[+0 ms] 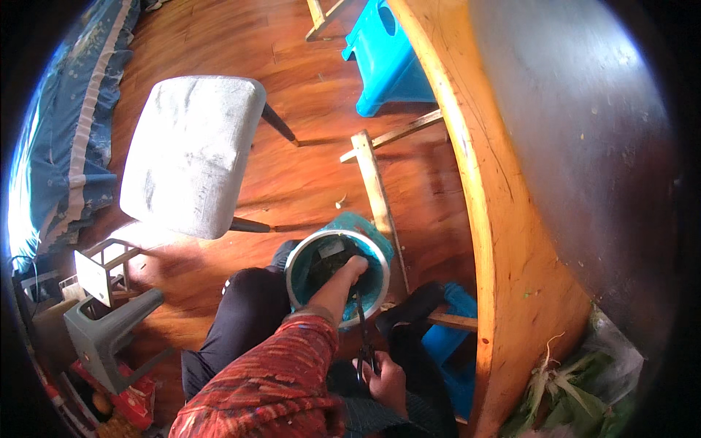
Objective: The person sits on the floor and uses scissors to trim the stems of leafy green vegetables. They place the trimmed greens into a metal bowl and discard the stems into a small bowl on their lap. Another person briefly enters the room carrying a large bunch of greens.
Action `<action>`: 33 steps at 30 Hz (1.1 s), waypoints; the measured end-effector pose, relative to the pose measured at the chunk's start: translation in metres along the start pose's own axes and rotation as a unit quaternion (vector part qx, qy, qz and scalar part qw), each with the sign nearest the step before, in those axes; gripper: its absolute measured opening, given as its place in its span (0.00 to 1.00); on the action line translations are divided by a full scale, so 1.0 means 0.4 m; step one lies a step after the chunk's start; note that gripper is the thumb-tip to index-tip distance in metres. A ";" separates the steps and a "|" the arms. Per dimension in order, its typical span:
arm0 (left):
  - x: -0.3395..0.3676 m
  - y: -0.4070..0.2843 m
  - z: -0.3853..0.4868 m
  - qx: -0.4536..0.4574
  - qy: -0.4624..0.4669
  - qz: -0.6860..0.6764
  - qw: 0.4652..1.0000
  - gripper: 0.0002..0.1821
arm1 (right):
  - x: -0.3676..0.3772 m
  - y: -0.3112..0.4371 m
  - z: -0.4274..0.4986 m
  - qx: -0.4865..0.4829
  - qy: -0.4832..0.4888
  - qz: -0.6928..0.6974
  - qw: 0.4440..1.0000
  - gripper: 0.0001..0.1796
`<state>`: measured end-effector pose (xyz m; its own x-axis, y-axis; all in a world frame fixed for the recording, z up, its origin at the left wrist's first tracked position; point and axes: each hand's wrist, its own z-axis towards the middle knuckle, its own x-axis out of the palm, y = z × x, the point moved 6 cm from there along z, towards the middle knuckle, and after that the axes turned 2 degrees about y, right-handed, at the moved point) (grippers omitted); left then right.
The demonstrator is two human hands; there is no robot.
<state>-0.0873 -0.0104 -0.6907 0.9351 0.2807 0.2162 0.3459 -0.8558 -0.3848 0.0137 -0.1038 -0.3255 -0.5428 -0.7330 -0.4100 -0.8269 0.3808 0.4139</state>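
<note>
A teal bucket (338,234) with a pale rim stands between my legs, its mouth tilted towards me. My left hand (357,267), below a red striped sleeve, reaches inside it. Its fingers are mostly hidden, so what they hold cannot be made out. Dark contents (328,268) with a small grey patch lie in the bucket. Outside the near rim, my right hand (386,378) grips a pair of black scissors (361,328) by the handles. The blades point up towards the bucket's rim, next to my left forearm.
On the right stands a wooden table (482,219) with a dark top and a floor-level brace (375,186). Blue plastic stools (389,65) are partly under it. A pale-seated chair (191,156) and grey stool (107,334) stand left. Leafy vegetables (564,388) lie lower right.
</note>
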 end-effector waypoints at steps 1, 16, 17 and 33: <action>-0.004 -0.007 -0.012 0.040 -0.028 0.017 0.999 0.19 | -0.007 0.010 0.005 -0.015 -0.015 -0.012 1.000 0.14; -0.185 0.066 -0.459 0.197 -0.173 0.005 0.965 0.07 | 0.029 -0.007 0.057 -0.008 -0.129 0.407 0.904 0.15; -0.168 0.039 -0.502 0.196 -0.151 0.017 0.969 0.07 | 0.040 -0.021 0.073 -0.012 -0.126 0.420 0.899 0.15; -0.162 -0.172 -1.279 0.574 0.025 0.178 0.799 0.05 | 0.127 0.145 -0.050 -0.207 0.037 0.612 0.762 0.13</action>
<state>-0.2113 -0.1920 -0.2192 0.9956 0.0670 -0.0657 -0.0717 0.0917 -0.9932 -0.0587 -0.1302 -0.3060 -0.8478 -0.0065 0.5303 0.4183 0.6064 0.6762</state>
